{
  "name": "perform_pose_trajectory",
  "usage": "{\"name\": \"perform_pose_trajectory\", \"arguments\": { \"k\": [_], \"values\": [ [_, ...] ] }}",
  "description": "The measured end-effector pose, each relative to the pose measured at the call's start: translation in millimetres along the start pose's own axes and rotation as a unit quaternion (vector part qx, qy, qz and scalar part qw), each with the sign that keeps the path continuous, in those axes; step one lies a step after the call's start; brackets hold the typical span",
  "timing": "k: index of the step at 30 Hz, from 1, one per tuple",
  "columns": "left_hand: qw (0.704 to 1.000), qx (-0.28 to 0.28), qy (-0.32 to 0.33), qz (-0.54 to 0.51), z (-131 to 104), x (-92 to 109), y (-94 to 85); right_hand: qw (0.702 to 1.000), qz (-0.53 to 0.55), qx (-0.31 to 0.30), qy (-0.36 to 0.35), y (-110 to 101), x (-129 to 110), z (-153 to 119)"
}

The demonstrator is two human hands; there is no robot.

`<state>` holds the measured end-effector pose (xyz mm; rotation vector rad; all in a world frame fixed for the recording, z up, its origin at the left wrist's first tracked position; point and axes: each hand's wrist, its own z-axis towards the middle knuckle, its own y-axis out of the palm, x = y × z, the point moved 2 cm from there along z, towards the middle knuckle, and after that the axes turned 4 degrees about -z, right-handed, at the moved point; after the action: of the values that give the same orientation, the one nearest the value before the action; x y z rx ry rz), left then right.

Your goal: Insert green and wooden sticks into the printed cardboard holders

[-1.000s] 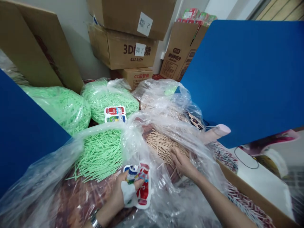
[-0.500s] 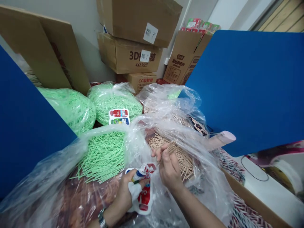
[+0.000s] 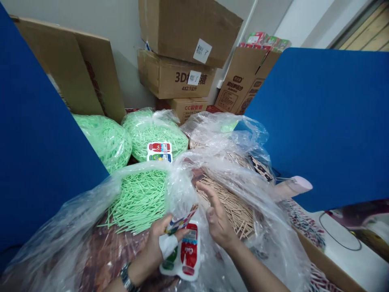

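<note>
My left hand is closed on a small printed packet, tilted up to the right with its edge towards me. Something white wraps part of this hand. Just below lies a white-edged pack with a red Cola bottle print, on the clear plastic. My right hand is held up with index finger and thumb apart, and I see nothing in it. Behind it are loose thin brown sticks in an open plastic bag. Green sticks form a pile at the left. Whether sticks are inside the packet cannot be made out.
Bags of green sticks stand behind, one with a bottle-print pack on it. Cardboard boxes are stacked at the back. Blue panels flank both sides. A pale cylinder lies at the right.
The brown sticks that were in my right hand are gone from it, and its fingers have opened. The packet in my left hand has turned and looks flatter. The view has shifted slightly.
</note>
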<state>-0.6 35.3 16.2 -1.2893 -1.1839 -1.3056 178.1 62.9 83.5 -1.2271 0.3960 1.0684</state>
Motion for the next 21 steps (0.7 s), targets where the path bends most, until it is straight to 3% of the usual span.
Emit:
{"name": "perform_pose_trajectory", "arguments": {
  "k": [3,4,7,10,14,18,21],
  "values": [
    [0.998,-0.014,0.032,0.058,-2,6,-5.9,0.981,-0.1,-0.141,-0.087,5,-5,7],
    [0.997,-0.013,0.036,0.071,-3,8,-7.4,0.975,-0.114,-0.161,-0.1,7,-7,9],
    [0.993,-0.022,0.055,0.106,-9,9,-9.7,0.977,-0.127,-0.131,-0.108,13,-13,14],
    [0.988,-0.022,0.081,0.131,-19,10,-12.5,0.96,-0.168,-0.132,-0.183,25,-20,16],
    [0.994,-0.02,0.039,0.098,-36,12,-24.9,0.933,-0.215,-0.124,-0.261,43,-29,13],
    [0.992,-0.064,-0.008,0.109,-49,9,-41.3,0.914,-0.205,-0.189,-0.295,56,-44,6],
    [0.989,-0.042,0.006,0.14,-56,3,-52.5,0.901,-0.185,-0.264,-0.29,60,-56,6]
  ]
}}
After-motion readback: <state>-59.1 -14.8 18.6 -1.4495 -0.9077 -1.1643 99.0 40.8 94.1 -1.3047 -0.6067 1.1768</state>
